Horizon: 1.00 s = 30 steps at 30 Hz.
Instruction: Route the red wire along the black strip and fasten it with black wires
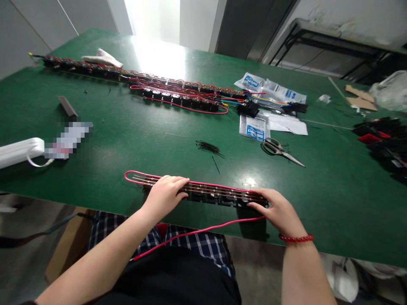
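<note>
Gripping the black strip on the near side of the scissors, left hand and right hand both. Looks partway: red cable lines it, but a red end hangs loose and the zip ties left of the scissors lie spare. Packets beyond the scissors have blue print, too blurry to read.

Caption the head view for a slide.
Left hand and right hand hold a wired black strip at a green table.

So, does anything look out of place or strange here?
Mildly: a red wire trails past the table's edge over the lap, where it could snag; one black strip lies apart from its pile.
</note>
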{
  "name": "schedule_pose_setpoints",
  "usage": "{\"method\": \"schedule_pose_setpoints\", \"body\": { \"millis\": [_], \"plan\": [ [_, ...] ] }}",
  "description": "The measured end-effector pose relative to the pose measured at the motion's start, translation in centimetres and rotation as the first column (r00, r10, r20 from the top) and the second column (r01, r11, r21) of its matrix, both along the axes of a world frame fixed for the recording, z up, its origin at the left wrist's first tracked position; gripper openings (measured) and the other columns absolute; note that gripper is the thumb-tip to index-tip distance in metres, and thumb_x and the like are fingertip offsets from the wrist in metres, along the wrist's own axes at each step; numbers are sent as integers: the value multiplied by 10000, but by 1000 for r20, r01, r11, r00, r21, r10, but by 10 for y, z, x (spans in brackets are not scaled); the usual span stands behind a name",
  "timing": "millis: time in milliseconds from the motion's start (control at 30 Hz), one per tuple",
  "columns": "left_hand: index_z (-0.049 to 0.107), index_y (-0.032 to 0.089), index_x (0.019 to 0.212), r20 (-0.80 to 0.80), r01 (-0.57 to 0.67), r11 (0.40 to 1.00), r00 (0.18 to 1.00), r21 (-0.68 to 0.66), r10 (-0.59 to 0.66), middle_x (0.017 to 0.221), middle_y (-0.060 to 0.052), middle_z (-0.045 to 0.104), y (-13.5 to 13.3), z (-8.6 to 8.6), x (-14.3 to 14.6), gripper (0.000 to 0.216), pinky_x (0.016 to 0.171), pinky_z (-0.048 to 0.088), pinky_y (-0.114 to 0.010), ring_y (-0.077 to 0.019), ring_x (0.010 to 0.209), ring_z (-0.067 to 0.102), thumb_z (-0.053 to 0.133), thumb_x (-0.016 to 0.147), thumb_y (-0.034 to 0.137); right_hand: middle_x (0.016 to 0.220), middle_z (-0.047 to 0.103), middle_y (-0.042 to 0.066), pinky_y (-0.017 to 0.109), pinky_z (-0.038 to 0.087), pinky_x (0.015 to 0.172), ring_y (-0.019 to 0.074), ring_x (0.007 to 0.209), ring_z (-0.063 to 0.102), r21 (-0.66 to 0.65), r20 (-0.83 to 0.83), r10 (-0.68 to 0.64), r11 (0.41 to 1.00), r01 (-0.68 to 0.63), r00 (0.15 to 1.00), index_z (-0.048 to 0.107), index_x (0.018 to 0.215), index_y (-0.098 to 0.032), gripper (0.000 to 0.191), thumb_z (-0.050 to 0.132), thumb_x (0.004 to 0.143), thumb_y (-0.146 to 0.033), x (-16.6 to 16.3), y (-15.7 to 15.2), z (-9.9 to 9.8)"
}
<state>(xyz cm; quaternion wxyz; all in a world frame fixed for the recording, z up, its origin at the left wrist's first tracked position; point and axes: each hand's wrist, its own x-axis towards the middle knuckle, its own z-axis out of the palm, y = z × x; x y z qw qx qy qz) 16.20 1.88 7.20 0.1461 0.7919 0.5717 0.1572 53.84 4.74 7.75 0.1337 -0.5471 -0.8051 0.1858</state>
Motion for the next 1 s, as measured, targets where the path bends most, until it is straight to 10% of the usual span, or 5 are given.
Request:
{"method": "schedule_pose_setpoints", "body": {
  "millis": [367,700,1000],
  "plan": [
    [641,248,1208,21,46,999,999,6,-46,1190,-44,692,7,-3,0,380,945,492,-381,-223,1043,644,689,833,291,1048,724,83,363,557,803,248,933,688,-234,2,-56,971,55,998,678,1059,-217,371,624,810,-487,-26,11,30],
    [587,204,1262,29,153,986,988,61,-155,1243,-87,663,19,2,30,437,967,486,-405,-246,1127,626,676,844,290,868,726,35,249,468,696,162,794,652,-143,102,-95,984,109,990,674,835,-213,88,587,828,-202,-141,99,25],
    [414,241,1403,77,-114,928,993,355,92,1398,-109,532,-6,-17,-73,647,1160,296,-491,-279,1332,457,631,848,495,947,674,90,312,476,739,204,841,629,-119,112,-368,917,380,923,631,893,-183,119,642,811,-269,-170,132,-14]
  ]
}}
